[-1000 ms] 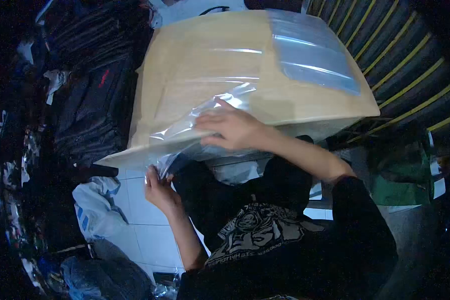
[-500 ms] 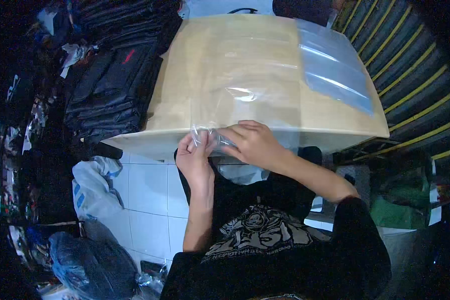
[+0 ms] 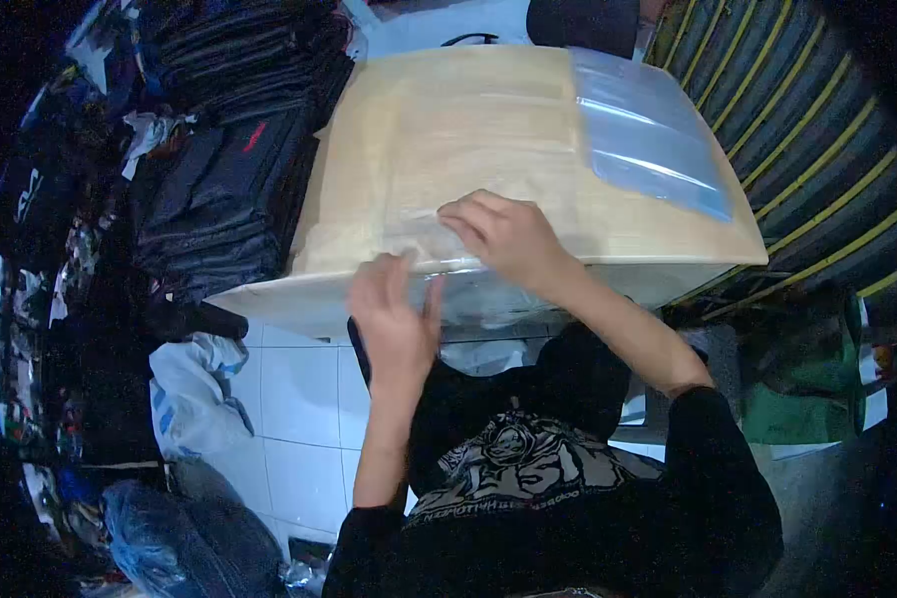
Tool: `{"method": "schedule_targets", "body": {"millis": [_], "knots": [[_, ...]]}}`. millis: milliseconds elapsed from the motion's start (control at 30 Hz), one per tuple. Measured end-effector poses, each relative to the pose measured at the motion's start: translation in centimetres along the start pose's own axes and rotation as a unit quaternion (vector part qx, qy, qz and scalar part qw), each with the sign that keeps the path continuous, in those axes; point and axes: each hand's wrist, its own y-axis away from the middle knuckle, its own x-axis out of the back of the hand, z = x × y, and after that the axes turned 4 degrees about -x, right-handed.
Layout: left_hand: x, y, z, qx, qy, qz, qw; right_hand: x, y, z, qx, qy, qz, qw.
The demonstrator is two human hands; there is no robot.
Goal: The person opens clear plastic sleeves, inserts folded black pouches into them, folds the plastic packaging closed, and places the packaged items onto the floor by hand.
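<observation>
left hand [image 3: 394, 317]: frame centre, blurred, grip unclear | right hand [image 3: 503, 239]: centre, grip narrow over clear film [image 3: 480, 149], hold unclear | bluish sheets [image 3: 653, 135]: upper right, on desk [image 3: 354, 149]

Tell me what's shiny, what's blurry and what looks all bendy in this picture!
In the head view, white glare streaks the bluish plastic sheets; in that same head view, the left hand looks smeared; also in the head view, the table bulges and the yellow-striped panel curves, probably from a wide lens, and the corners go dark.
</observation>
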Motion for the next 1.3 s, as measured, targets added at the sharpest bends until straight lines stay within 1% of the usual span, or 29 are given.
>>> {"method": "schedule_targets", "body": {"millis": [67,100,133,167,233,300,367,400,433,467,500,567,600,633,667,700,733,800,867,933,967,1000,1033,1067,1100,1133,1200,1267,1300], "knots": [[0.8,-0.9,2.5,-0.128,0.044,-0.058,0.989,-0.1,-0.8,0.0,-0.027,-0.108,-0.038,0.993],[0.1,-1.2,2.7,-0.098,0.025,-0.136,0.986,0.0,-1.1,0.1,-0.038,-0.163,-0.058,0.984],[-1.2,-1.7,2.2,-0.066,0.006,-0.213,0.975,0.7,-1.4,-0.1,-0.074,-0.225,-0.066,0.969],[-2.6,-2.4,1.4,-0.035,-0.015,-0.285,0.958,1.1,-1.5,-0.3,-0.027,-0.203,-0.054,0.977],[-6.5,-3.3,-1.4,0.037,0.013,-0.334,0.942,1.9,-1.6,-0.7,0.066,-0.154,-0.022,0.986],[-7.3,-5.5,-2.0,0.000,0.042,-0.199,0.979,2.8,-1.1,-2.0,0.068,-0.137,-0.043,0.987],[-11.2,-11.1,-3.5,0.081,-0.096,-0.241,0.962,3.4,-1.2,-2.6,0.058,-0.151,-0.033,0.986],[-10.9,-13.4,-3.0,0.169,0.078,-0.251,0.950,3.4,-0.8,-2.9,0.043,-0.193,-0.078,0.977],[-10.7,-16.0,-2.6,0.250,0.248,-0.251,0.902,3.3,-0.3,-3.4,0.044,-0.211,-0.092,0.972],[-14.1,-17.2,-5.4,0.286,0.478,-0.174,0.812,3.1,0.4,-3.9,0.047,-0.230,-0.103,0.967],[-18.2,-17.5,-9.1,0.306,0.673,-0.088,0.667,2.9,1.3,-4.5,0.050,-0.250,-0.113,0.960],[-22.2,-19.4,-13.2,0.281,0.721,0.033,0.633,3.9,3.4,-5.4,0.054,-0.280,-0.165,0.944],[-22.1,-19.9,-13.2,0.294,0.729,0.070,0.614,4.5,4.5,-5.6,0.058,-0.282,-0.199,0.937],[-20.9,-20.4,-12.3,0.306,0.736,0.107,0.595,5.5,5.6,-6.0,0.024,-0.295,-0.217,0.930],[-17.1,-20.3,-9.6,0.346,0.728,0.116,0.581,6.7,6.3,-6.3,-0.007,-0.309,-0.233,0.922],[-15.0,-20.8,-8.4,0.382,0.719,0.127,0.566,7.8,6.5,-6.6,-0.035,-0.319,-0.249,0.914],[-15.9,-20.9,-10.2,0.343,0.777,0.117,0.514,8.4,7.1,-7.1,-0.048,-0.299,-0.225,0.926],[-14.6,-21.5,-9.2,0.367,0.786,0.127,0.481,9.2,7.9,-8.0,-0.072,-0.256,-0.172,0.948],[-13.8,-22.4,-8.3,0.386,0.795,0.137,0.447,10.0,9.6,-9.0,0.063,-0.136,-0.056,0.987],[-13.7,-22.6,-8.5,0.391,0.802,0.141,0.429,8.4,11.0,-10.6,0.166,-0.143,0.060,0.974],[-13.9,-22.8,-8.4,0.393,0.804,0.141,0.423,6.2,11.6,-10.6,0.120,-0.226,-0.047,0.966],[-14.2,-23.2,-8.5,0.392,0.808,0.141,0.418,3.7,11.9,-9.7,0.088,-0.141,-0.039,0.985],[-14.6,-23.6,-8.4,0.392,0.811,0.135,0.413,1.7,12.2,-9.4,0.015,-0.133,-0.022,0.991],[-14.8,-23.9,-8.4,0.392,0.815,0.130,0.407,0.0,12.1,-9.3,-0.059,-0.127,-0.007,0.990],[-14.6,-24.5,-8.1,0.388,0.818,0.129,0.404,-0.9,11.1,-9.2,-0.165,-0.194,0.016,0.967],[-14.3,-25.2,-7.6,0.384,0.821,0.125,0.404,-2.9,9.7,-8.3,-0.205,-0.222,0.074,0.950],[-14.6,-26.1,-7.7,0.386,0.823,0.113,0.402,-3.7,7.4,-7.5,-0.293,-0.236,0.097,0.921],[-14.1,-27.3,-7.8,0.380,0.824,0.112,0.404,-1.4,4.2,-7.7,-0.363,-0.198,0.026,0.910],[-13.9,-27.7,-8.2,0.376,0.825,0.116,0.405,-1.0,3.3,-7.4,-0.356,-0.275,0.087,0.889]]}}
